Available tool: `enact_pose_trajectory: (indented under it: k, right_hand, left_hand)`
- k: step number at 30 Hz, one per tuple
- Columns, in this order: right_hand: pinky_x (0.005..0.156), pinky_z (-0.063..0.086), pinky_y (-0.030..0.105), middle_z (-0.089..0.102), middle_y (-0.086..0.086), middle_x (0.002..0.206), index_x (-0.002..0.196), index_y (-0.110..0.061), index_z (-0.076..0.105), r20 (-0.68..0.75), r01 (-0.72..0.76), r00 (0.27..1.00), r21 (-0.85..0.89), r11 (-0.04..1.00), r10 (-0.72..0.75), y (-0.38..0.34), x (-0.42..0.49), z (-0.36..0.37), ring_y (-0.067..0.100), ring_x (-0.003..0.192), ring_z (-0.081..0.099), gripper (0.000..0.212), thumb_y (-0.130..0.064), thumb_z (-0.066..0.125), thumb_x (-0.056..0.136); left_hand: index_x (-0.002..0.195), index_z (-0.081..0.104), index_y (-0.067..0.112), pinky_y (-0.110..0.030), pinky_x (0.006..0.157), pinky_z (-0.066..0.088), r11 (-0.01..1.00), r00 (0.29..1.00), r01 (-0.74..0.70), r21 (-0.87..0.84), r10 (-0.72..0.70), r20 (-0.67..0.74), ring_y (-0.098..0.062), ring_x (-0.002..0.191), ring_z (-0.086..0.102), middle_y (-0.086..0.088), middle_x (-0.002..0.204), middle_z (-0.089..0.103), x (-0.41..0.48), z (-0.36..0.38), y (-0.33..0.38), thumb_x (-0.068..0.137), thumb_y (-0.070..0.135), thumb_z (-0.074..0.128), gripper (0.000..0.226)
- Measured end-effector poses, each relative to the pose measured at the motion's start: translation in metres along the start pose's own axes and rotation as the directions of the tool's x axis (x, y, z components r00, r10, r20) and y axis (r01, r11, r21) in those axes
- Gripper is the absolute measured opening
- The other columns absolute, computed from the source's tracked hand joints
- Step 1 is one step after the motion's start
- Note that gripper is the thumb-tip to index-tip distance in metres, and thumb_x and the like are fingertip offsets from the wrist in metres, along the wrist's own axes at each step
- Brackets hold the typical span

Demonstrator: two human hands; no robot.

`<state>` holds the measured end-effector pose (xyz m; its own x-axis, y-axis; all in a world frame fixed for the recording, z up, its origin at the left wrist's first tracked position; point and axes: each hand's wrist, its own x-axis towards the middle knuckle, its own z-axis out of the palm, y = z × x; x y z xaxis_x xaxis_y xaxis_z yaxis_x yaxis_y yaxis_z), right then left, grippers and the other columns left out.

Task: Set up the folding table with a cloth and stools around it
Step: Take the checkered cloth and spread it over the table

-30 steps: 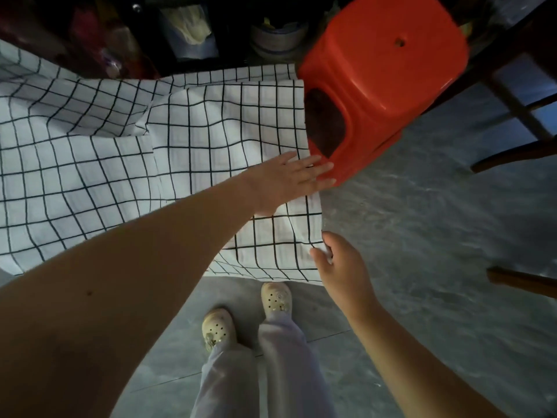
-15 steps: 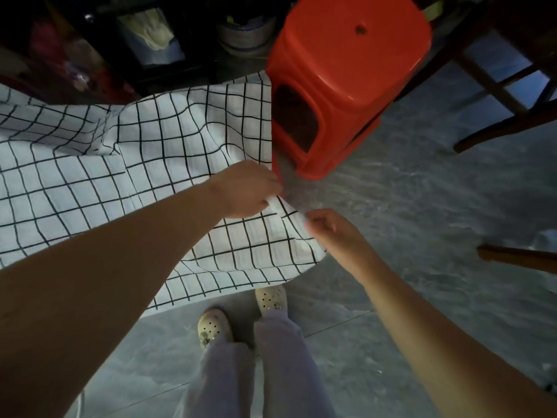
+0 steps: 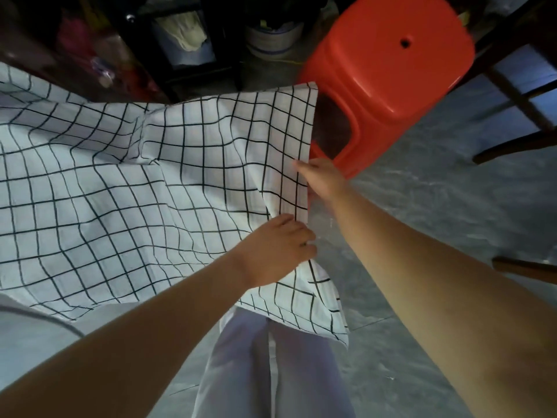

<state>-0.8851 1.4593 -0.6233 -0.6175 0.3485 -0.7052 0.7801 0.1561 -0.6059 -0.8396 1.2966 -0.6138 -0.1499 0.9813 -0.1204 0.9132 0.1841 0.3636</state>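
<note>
Left hand (image 3: 277, 248) and right hand (image 3: 324, 179) grip cloth (image 3: 150, 191) edge (red stool (image 3: 391, 73) beside)

The cloth (image 3: 150, 191) spreads across the left, its right edge just beside the stool (image 3: 391, 70), which stands on the floor (image 3: 452, 221) at the far right. The cloth's near corner hangs over the person's legs (image 3: 241, 372).

Grey stone floor (image 3: 437, 224), dark wooden chair legs (image 3: 512, 95).
</note>
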Motion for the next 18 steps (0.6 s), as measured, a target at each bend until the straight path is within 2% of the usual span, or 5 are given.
enact_pose_trajectory:
  k: [2, 8, 11, 13, 18]
  right_hand:
    - [0.05, 0.038, 0.014, 0.058, -0.003, 0.075, 0.092, -0.011, 0.064, -0.049, -0.045, 0.998, 0.023, 0.999, 0.046, 0.001, 0.008, 0.005, 0.008, 0.066, 0.052, 0.018, -0.028, 0.062, 0.09]
    - [0.084, 0.052, 0.028, 0.069, 0.009, 0.109, 0.112, -0.007, 0.065, -0.127, -0.003, 0.992, 0.126, 0.992, 0.019, 0.001, 0.011, 0.012, 0.021, 0.099, 0.065, 0.031, -0.005, 0.067, 0.081]
    - [0.076, 0.049, 0.014, 0.066, -0.003, 0.101, 0.117, -0.012, 0.058, -0.164, 0.102, 0.983, 0.079, 0.992, -0.088, -0.001, 0.004, 0.011, 0.008, 0.091, 0.062, 0.035, -0.006, 0.063, 0.082]
    - [0.087, 0.049, 0.024, 0.066, -0.003, 0.108, 0.121, -0.013, 0.057, -0.202, 0.166, 0.967, 0.032, 0.986, -0.157, 0.003, -0.004, 0.009, 0.011, 0.099, 0.061, 0.039, -0.007, 0.062, 0.082]
    - [0.09, 0.047, 0.026, 0.065, -0.003, 0.113, 0.12, -0.013, 0.057, -0.171, 0.278, 0.942, -0.078, 0.957, -0.288, 0.033, -0.041, 0.005, 0.01, 0.103, 0.06, 0.032, -0.015, 0.059, 0.089]
  left_hand:
    - [0.096, 0.065, 0.018, -0.041, 0.095, 0.047, 1.0, 1.0, -0.016, 0.003, 0.016, -0.009, -0.027, 0.102, 0.062, -0.005, 0.108, 0.067, -0.004, 0.004, 0.0, 0.067, 0.009, 0.053, 0.032]
    - [0.097, 0.066, 0.018, -0.043, 0.099, 0.045, 0.997, 0.997, -0.063, -0.039, 0.062, -0.044, -0.028, 0.11, 0.059, -0.007, 0.119, 0.063, -0.006, 0.012, -0.001, 0.066, 0.007, 0.068, 0.032]
    - [0.124, 0.056, 0.02, -0.047, 0.108, 0.035, 0.994, 0.996, -0.081, -0.068, 0.079, -0.026, -0.028, 0.128, 0.047, -0.008, 0.144, 0.046, -0.012, 0.008, -0.007, 0.069, 0.015, 0.07, 0.057]
    - [0.141, 0.037, 0.021, -0.047, 0.114, 0.024, 0.993, 0.995, -0.1, -0.063, 0.098, -0.029, -0.022, 0.139, 0.031, -0.006, 0.154, 0.03, -0.018, -0.002, -0.02, 0.072, 0.026, 0.065, 0.074]
    - [0.146, 0.026, 0.017, -0.049, 0.115, 0.024, 0.94, 0.932, 0.307, -0.152, -0.329, -0.153, -0.022, 0.139, 0.026, -0.008, 0.154, 0.027, -0.021, -0.035, -0.082, 0.081, 0.019, 0.062, 0.075]
